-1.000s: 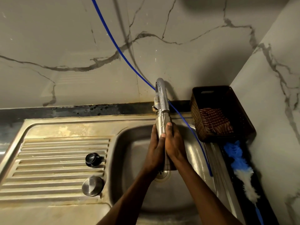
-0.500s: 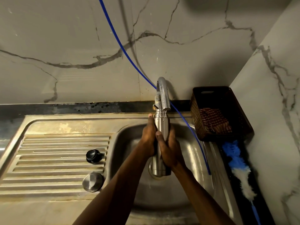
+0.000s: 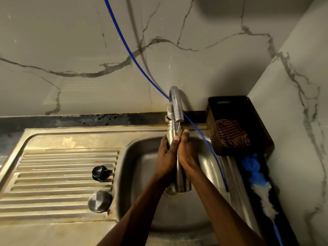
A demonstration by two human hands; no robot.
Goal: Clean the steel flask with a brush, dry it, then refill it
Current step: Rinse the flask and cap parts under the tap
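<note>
The steel flask (image 3: 181, 183) stands upright over the sink basin (image 3: 142, 174), its open threaded mouth right under the tap spout (image 3: 176, 107). A thin stream of water falls from the spout onto the neck. My left hand (image 3: 166, 157) presses the flask's left side, and my right hand (image 3: 186, 153) wraps its right side, fingers reaching up near the neck. Both hands hide most of the flask's body. On the draining board lie a black inner stopper (image 3: 100, 172) and a round steel cap (image 3: 99, 201).
A dark woven basket (image 3: 262, 132) holding a striped cloth (image 3: 232, 133) sits right of the tap. A blue and white duster (image 3: 257, 180) lies along the right wall. A blue hose (image 3: 134, 63) runs down the marble wall past the tap.
Both hands slid up the flask towards its neck, and the flask rose a little closer to the spout. The view shifted slightly.
</note>
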